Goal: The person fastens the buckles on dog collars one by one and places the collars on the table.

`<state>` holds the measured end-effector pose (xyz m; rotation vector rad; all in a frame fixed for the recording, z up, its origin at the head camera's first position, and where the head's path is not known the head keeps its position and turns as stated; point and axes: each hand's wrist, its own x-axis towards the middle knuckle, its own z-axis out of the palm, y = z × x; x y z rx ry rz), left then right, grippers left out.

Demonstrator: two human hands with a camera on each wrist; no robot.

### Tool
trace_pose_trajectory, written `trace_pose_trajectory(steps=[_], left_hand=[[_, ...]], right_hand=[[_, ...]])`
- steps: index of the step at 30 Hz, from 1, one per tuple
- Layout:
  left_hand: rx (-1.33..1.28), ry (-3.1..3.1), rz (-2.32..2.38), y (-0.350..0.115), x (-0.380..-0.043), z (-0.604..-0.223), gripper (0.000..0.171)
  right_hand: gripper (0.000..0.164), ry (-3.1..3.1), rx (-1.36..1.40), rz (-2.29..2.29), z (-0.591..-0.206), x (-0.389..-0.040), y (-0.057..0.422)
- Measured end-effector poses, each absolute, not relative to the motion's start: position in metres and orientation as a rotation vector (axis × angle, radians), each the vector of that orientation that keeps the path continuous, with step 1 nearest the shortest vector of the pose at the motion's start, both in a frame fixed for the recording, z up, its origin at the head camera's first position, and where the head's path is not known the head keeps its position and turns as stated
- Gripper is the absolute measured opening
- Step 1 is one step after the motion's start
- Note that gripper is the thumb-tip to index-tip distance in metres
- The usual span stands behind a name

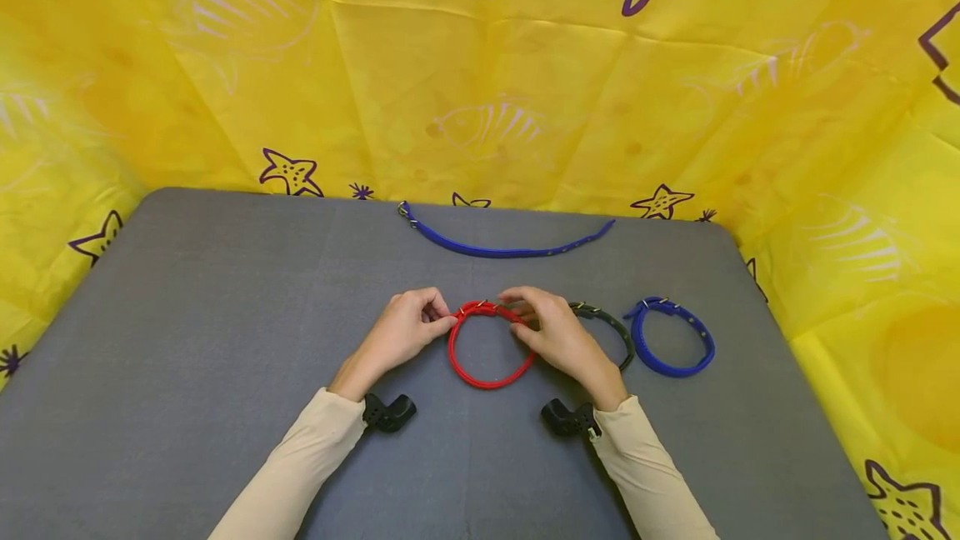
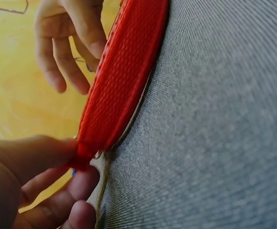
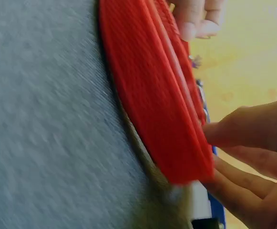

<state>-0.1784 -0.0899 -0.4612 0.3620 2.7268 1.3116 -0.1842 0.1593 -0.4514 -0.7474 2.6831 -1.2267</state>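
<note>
A red collar (image 1: 491, 386), closed into a loop with its brass-coloured buckle at the far side, stands on edge on the grey table. My left hand (image 1: 408, 325) pinches the strap's tip at the loop's upper left between thumb and finger; the left wrist view shows this red end (image 2: 83, 155) closely. At the loop's right side is my right hand (image 1: 551, 332), fingers loosely bent and thumb apart from them, near or lightly touching the band (image 3: 152, 95). A dark green collar (image 1: 621, 330), also looped, lies just right of that hand and is partly hidden by it.
A looped blue collar (image 1: 708, 344) lies on the right, beside the dark one. Farther back, another blue collar (image 1: 498, 253) lies unfastened in a shallow curve, buckle at its left end. Behind the grey table (image 1: 187, 340) hangs yellow cloth (image 1: 420, 65) printed with starfish and fish.
</note>
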Motion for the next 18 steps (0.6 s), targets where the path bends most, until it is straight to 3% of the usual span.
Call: trace_pose_trajectory(steps=[8, 18], left_hand=[[0.195, 2.799, 1.318, -0.094, -0.18, -0.464, 0.013], [0.215, 2.762, 1.41, -0.096, -0.183, -0.463, 0.017]], right_hand=[[0.04, 2.664, -0.701, -1.224, -0.446, -0.186, 0.17], [0.039, 2.711, -0.679, -1.239, -0.44, -0.19, 0.18]])
